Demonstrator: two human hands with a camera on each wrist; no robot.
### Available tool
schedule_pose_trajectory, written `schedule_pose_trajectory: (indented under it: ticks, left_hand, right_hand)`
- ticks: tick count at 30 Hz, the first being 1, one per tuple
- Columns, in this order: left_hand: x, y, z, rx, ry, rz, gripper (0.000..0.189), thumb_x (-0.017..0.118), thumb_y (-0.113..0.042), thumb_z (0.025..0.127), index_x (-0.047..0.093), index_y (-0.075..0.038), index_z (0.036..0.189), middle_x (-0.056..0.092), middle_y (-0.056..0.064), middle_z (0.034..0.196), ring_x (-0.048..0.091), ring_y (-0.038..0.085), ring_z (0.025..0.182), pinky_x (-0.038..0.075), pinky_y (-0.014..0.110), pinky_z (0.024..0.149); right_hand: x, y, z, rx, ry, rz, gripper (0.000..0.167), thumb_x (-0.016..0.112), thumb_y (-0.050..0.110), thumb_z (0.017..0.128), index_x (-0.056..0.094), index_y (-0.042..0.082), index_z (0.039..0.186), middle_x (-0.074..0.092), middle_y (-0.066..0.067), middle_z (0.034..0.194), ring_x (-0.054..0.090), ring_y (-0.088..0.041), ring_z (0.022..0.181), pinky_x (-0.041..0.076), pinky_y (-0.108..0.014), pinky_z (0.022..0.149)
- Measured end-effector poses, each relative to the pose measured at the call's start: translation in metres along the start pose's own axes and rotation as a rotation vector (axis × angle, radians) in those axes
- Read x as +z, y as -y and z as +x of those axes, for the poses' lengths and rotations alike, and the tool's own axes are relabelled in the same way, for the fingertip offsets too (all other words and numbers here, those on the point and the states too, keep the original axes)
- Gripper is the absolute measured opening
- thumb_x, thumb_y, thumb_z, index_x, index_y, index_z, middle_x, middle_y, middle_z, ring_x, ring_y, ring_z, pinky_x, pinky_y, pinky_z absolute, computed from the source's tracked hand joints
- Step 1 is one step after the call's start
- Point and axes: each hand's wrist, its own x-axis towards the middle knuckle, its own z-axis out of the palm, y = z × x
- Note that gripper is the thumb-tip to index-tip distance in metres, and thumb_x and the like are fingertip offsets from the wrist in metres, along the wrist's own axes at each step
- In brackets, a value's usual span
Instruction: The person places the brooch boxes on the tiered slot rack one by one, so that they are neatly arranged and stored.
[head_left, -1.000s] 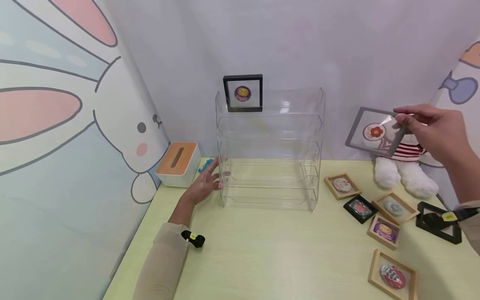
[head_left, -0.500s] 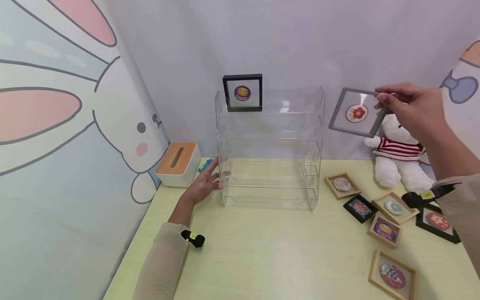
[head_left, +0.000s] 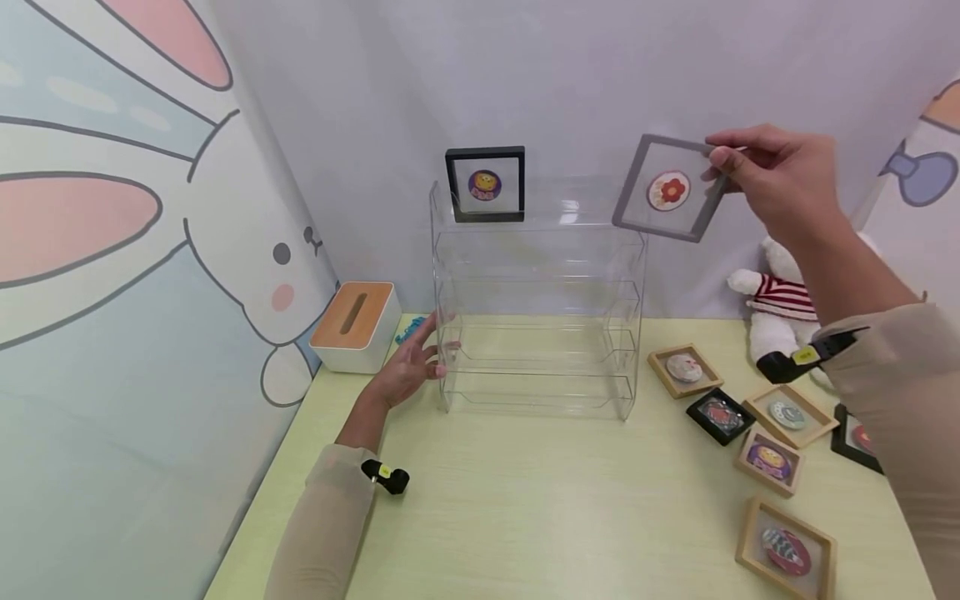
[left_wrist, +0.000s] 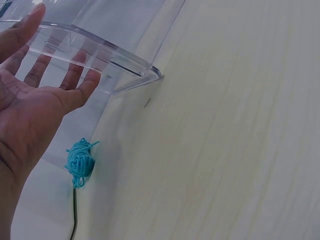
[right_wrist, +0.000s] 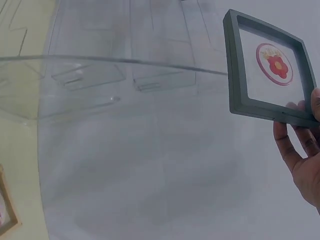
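Observation:
My right hand pinches the upper right corner of a square grey display frame, thumb in front. A badge with a red flower shows in its clear window. The tilted frame is in the air, overlapping the top right corner of a clear acrylic tiered rack in the head view. On the rack's top tier, at left, a black frame with a purple badge stands upright. Low on the rack's left side, my left hand rests with fingers spread; in the left wrist view the fingertips show through the clear plastic.
Several wooden and black badge frames, including a wooden one in front, lie on the table's right. A white plush toy in a striped top sits behind them. Left of the rack are a wood-topped tissue box and a blue yarn bundle.
My right hand has carried the grey frame up and left, from in front of the plush toy to the rack's top right corner. The left hand has stayed at the rack's side.

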Motion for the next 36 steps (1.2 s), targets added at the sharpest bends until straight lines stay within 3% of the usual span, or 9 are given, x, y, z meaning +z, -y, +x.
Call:
schedule_pose_trajectory:
  ticks: [6,11,18,24,29,32,36]
  left_hand:
    - [0.0,0.001,0.0,0.0,0.003,0.003,0.106,0.055,0.018,0.1,0.002,-0.027,0.18,0.001,0.001,0.187,0.025,0.054,0.166,0.052,0.042,0.113]
    - [0.0,0.001,-0.001,0.008,0.01,0.01,0.106,0.062,0.011,0.102,0.001,-0.026,0.18,0.001,0.001,0.187,0.026,0.053,0.166,0.048,0.05,0.115]
    - [0.002,0.0,-0.001,0.006,0.007,-0.005,0.106,0.06,0.013,0.101,0.002,-0.026,0.18,0.005,-0.002,0.187,0.027,0.052,0.167,0.044,0.058,0.118]
    - [0.003,0.001,-0.001,0.001,0.007,-0.016,0.105,0.051,0.019,0.101,0.0,-0.025,0.18,0.002,0.001,0.187,0.024,0.053,0.167,0.048,0.048,0.115]
    - [0.003,0.002,0.0,0.012,0.013,-0.018,0.104,0.051,0.019,0.101,0.0,-0.024,0.18,0.001,0.002,0.187,0.024,0.054,0.166,0.043,0.057,0.119]
    - [0.004,0.002,0.001,0.023,0.025,-0.022,0.105,0.05,0.02,0.1,0.003,-0.027,0.18,0.001,0.003,0.187,0.024,0.054,0.166,0.037,0.065,0.121]
    - [0.006,0.001,0.001,0.02,0.027,-0.029,0.106,0.049,0.021,0.1,0.006,-0.032,0.18,0.002,0.001,0.187,0.024,0.053,0.167,0.034,0.069,0.122]
  right_hand:
    - [0.026,0.006,0.01,-0.029,0.006,0.17,0.033,0.084,0.01,0.094,0.082,-0.002,0.126,0.073,-0.002,0.106,0.078,-0.011,0.086,0.061,-0.018,0.08]
    - [0.046,0.01,0.018,-0.055,0.001,0.261,0.033,0.085,0.005,0.093,0.082,-0.003,0.124,0.068,-0.005,0.106,0.079,-0.013,0.086,0.063,-0.022,0.078]
    - [0.066,0.013,0.028,0.011,-0.044,0.377,0.04,0.091,0.009,0.086,0.083,-0.001,0.124,0.068,-0.005,0.112,0.08,-0.017,0.091,0.065,-0.028,0.079]
    - [0.079,0.015,0.029,0.004,-0.07,0.399,0.039,0.089,0.009,0.087,0.082,-0.001,0.124,0.067,-0.005,0.115,0.078,-0.018,0.095,0.064,-0.029,0.082]
    - [0.087,0.015,0.034,-0.009,-0.063,0.279,0.03,0.087,0.006,0.091,0.085,0.003,0.121,0.065,-0.002,0.113,0.074,-0.014,0.097,0.063,-0.026,0.083]
    - [0.09,0.012,0.038,-0.033,-0.048,0.108,0.028,0.084,0.006,0.095,0.085,0.006,0.122,0.064,0.003,0.109,0.071,-0.01,0.097,0.062,-0.021,0.083]
    - [0.092,0.008,0.041,-0.062,-0.027,-0.2,0.027,0.078,0.014,0.102,0.084,0.013,0.129,0.061,0.015,0.108,0.066,-0.002,0.099,0.058,-0.013,0.084]
